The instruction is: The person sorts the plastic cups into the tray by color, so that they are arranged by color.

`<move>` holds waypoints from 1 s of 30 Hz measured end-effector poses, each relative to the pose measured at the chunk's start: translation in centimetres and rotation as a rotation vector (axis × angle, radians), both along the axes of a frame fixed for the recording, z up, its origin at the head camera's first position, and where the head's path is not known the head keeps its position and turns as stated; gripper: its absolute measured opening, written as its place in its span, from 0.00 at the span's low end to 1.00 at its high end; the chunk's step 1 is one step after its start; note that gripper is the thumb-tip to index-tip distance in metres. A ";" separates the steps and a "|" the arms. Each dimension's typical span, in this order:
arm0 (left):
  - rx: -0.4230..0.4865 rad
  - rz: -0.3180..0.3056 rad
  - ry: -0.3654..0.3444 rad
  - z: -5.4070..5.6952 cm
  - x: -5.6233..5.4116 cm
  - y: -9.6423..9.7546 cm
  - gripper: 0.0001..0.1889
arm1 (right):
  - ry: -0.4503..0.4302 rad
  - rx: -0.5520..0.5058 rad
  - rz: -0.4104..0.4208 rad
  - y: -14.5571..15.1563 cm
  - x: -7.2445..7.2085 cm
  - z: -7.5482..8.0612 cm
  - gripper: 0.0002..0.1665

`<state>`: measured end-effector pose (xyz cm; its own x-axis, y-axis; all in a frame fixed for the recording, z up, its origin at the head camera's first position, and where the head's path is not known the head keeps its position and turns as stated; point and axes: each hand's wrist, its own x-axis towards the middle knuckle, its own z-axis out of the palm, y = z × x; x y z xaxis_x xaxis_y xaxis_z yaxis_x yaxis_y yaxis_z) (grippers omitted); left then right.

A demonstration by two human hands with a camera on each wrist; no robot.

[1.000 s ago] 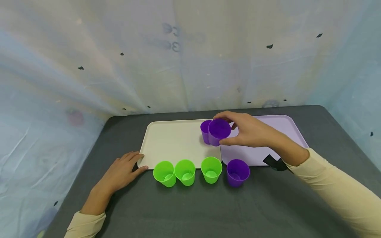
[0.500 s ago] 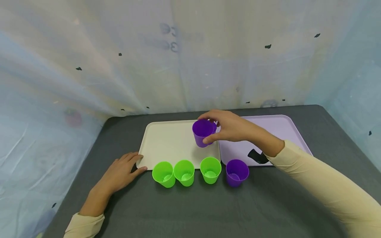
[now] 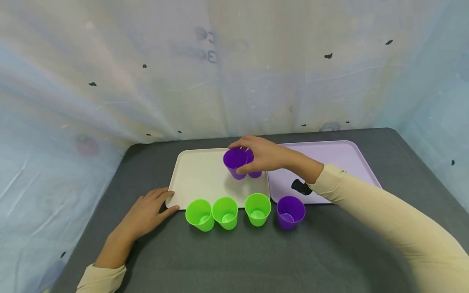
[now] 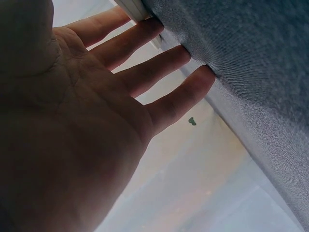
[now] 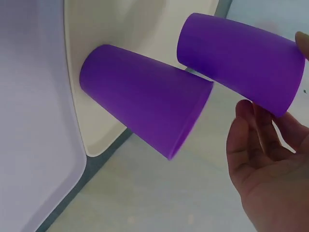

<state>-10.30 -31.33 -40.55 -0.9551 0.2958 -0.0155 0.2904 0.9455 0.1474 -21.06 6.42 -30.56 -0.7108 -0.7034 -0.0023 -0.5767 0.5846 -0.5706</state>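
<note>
My right hand grips a purple cup near its rim, thumb on the near side and fingers behind. The cup is upright over the cream tray, its shadow on the tray below. In the right wrist view, a second purple cup stands on the cream tray beside the held cup; in the head view my right hand partly covers it. At the tray's near left corner rests my left hand. Its fingers are extended, with fingertips at the tray edge and on the grey cloth.
A lilac tray adjoins the cream one on the right. Along the near edges stand three green cups in a row, with another purple cup at its right end. A pale plastic sheet hangs behind the grey table.
My right hand has carried the purple cup leftward, from the right side of the standing purple cup past it to its left, over the cream tray. My left hand stays at the tray corner.
</note>
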 end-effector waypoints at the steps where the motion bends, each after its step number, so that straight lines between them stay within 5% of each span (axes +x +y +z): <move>1: 0.000 0.002 0.000 0.0 0.0 -0.1 0.34 | 0.001 0.001 -0.001 -0.2 -0.2 -0.1 0.41; 22: -0.001 0.010 -0.018 -0.1 0.2 -0.5 0.35 | -0.084 0.065 0.058 -3.7 -4.6 -2.5 0.43; 30: -0.002 0.007 -0.018 0.0 0.2 -0.6 0.35 | -0.087 0.079 0.081 -4.3 -5.0 -3.0 0.45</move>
<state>-10.09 -31.88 -40.60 -0.9567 0.2891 -0.0330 0.2812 0.9477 0.1509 -26.05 2.10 -33.56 -0.6463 -0.7537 -0.1192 -0.5743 0.5834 -0.5743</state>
